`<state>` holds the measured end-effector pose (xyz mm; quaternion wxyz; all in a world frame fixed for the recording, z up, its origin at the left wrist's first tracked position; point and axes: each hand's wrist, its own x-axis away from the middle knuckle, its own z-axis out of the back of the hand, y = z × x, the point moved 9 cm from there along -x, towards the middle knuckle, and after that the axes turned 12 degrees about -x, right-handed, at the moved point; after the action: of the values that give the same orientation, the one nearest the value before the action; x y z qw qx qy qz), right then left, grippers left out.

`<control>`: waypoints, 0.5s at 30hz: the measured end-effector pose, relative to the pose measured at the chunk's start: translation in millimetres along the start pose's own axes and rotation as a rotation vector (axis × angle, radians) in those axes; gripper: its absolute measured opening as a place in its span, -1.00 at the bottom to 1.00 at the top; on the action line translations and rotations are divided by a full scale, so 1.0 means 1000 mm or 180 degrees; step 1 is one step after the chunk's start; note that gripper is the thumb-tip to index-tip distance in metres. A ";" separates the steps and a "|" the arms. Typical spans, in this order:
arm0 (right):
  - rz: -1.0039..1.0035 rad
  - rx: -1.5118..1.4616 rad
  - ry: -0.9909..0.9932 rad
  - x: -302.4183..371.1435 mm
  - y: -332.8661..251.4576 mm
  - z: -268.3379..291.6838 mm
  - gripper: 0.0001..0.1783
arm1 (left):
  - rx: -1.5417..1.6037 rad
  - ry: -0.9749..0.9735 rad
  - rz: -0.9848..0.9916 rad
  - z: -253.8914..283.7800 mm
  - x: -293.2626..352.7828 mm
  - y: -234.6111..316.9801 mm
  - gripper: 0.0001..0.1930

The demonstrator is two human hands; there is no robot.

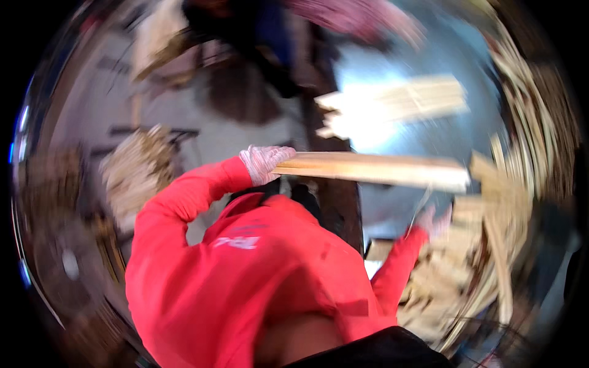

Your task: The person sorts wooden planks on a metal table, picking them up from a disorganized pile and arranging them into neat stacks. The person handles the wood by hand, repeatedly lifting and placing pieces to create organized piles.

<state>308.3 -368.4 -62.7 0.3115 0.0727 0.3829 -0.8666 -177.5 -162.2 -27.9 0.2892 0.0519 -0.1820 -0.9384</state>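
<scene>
My left hand (265, 164), in a pale glove, is closed around the left end of a long wooden board (374, 168). The board lies across in front of my body, its far right end over the metal tabletop (392, 214). Below that right end is my gloved right hand (434, 222), smeared by motion, beside a heap of wood pieces (448, 270). A thin pale strand (421, 205) runs between the board and this hand; whether I hold it is unclear. Both my sleeves are red.
More pale boards (405, 101) lie on the metal table farther off. Long strips (521, 104) are stacked along the right side. A wood stack (138, 175) stands on the left. Another person's pink sleeve (356, 15) reaches in at the top.
</scene>
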 end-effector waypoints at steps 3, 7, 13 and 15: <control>0.0064 0.0246 -0.0100 0.034 -0.039 -0.011 -0.42 | -0.0802 0.0700 0.0619 0.080 0.098 -0.043 -0.47; 0.0923 0.0819 -0.0791 0.084 -0.097 -0.044 -0.39 | -0.0019 0.1502 0.2663 0.148 0.279 -0.090 -0.50; 0.2580 0.0213 -0.1323 0.204 -0.213 -0.104 -0.56 | 0.1002 0.3032 0.3702 0.211 0.354 -0.224 -0.59; 0.2766 0.0089 -0.1519 0.227 -0.257 -0.149 -0.57 | 0.0272 0.3165 0.4175 0.250 0.351 -0.314 -0.47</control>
<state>-41.7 -240.5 -90.2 0.7219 0.0293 0.2236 -0.6542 -682.8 -40.5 89.8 0.8231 0.3555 -0.0616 -0.4385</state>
